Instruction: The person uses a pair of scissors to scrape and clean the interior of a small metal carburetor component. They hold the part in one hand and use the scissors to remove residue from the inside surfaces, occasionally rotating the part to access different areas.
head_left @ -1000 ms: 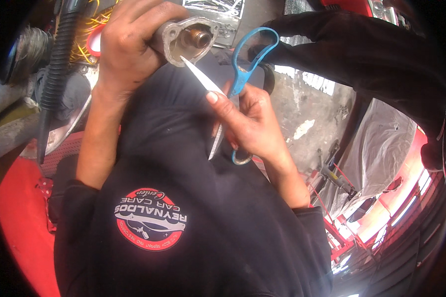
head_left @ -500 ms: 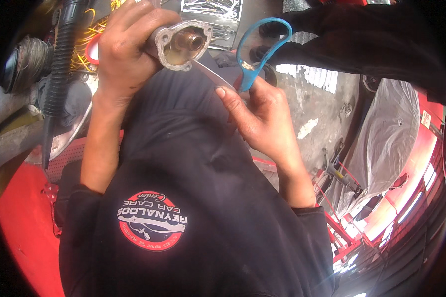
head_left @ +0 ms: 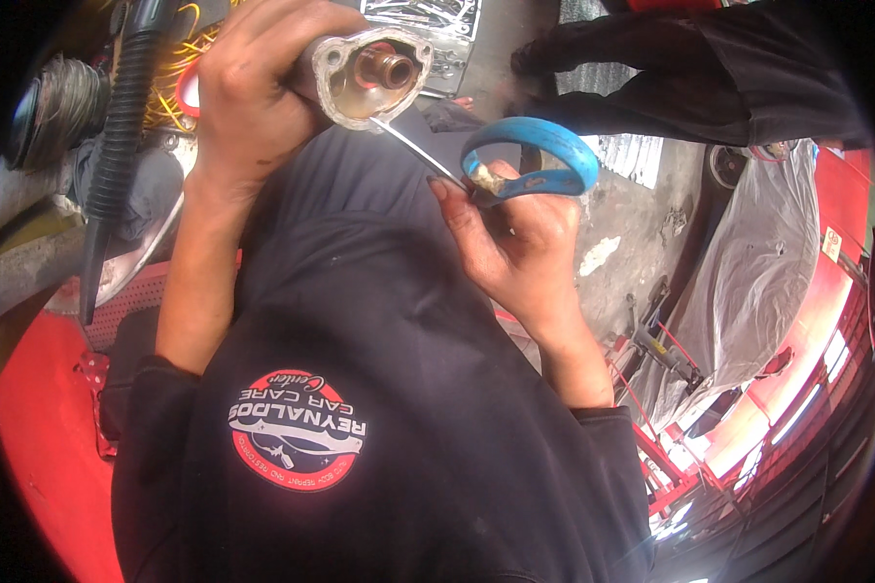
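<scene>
My left hand (head_left: pixel 253 92) grips a cast metal housing (head_left: pixel 362 95) from its left side, with the open, flanged end facing up toward me. Inside that opening is a short copper-coloured tube (head_left: pixel 391 72). In my right hand (head_left: pixel 520 248) are blue-handled scissors (head_left: pixel 576 165), pinched near the base of the blade. Their thin blade points up and left, and its tip touches the lower rim of the flange. Only one large handle loop shows clearly; whether a second blade lies behind my fingers, I cannot tell. Both hands are above my dark-clothed lap.
A tray of metal tools (head_left: pixel 423 17) lies beyond the housing. At left hang a black corrugated hose (head_left: pixel 117 146) and a wire coil (head_left: pixel 68 112), near yellow wires (head_left: pixel 170 63). Another person's dark-clothed legs (head_left: pixel 661 73) are at upper right. Plastic sheeting (head_left: pixel 749 272) drapes a red vehicle.
The scissors have turned in my right hand, so the handle loop now tips right and lower and the blade shows edge-on. The housing has shifted slightly right. The other person's legs have moved.
</scene>
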Demonstrator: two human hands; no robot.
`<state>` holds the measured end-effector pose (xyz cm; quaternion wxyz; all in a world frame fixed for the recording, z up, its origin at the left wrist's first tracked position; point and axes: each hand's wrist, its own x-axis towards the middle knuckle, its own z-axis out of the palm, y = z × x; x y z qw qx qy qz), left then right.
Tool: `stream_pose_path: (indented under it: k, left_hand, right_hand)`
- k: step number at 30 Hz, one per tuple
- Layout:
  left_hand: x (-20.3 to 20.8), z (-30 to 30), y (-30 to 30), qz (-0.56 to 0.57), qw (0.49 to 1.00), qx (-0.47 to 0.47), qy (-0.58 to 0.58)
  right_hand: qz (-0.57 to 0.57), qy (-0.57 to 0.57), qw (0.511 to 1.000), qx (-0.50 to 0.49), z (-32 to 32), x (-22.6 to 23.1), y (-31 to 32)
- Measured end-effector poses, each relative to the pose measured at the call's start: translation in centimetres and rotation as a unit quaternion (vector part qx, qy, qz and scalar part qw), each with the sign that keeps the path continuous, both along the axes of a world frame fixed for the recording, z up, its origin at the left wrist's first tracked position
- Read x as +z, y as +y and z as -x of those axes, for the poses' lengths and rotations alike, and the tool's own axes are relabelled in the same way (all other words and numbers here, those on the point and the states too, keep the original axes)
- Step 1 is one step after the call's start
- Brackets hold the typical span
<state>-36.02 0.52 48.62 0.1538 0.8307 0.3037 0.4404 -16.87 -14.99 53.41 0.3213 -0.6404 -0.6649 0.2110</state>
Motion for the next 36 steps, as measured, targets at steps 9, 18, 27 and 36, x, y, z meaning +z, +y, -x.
stream_pose_path:
  k: [9,18,27,36]
  left_hand:
    - [-0.1,0.0,-0.1,-0.03,0.998,-0.01,0.059]
    - [0.0,-0.1,-0.2,-0.006,0.999,-0.021,0.048]
    - [-0.2,-0.1,-0.2,-0.025,0.997,-0.014,0.074]
    - [-0.2,-0.1,-0.1,-0.017,0.998,-0.02,0.062]
  right_hand:
    - [0.177,0.055,0.98,-0.069,0.7,1.2,-0.2]
    - [0.295,0.241,0.921,-0.08,0.5,1.3,0.3]
    - [0.336,0.237,0.905,-0.108,-0.6,1.0,0.9]
    - [0.296,0.256,0.914,-0.11,-0.1,0.2,0.3]
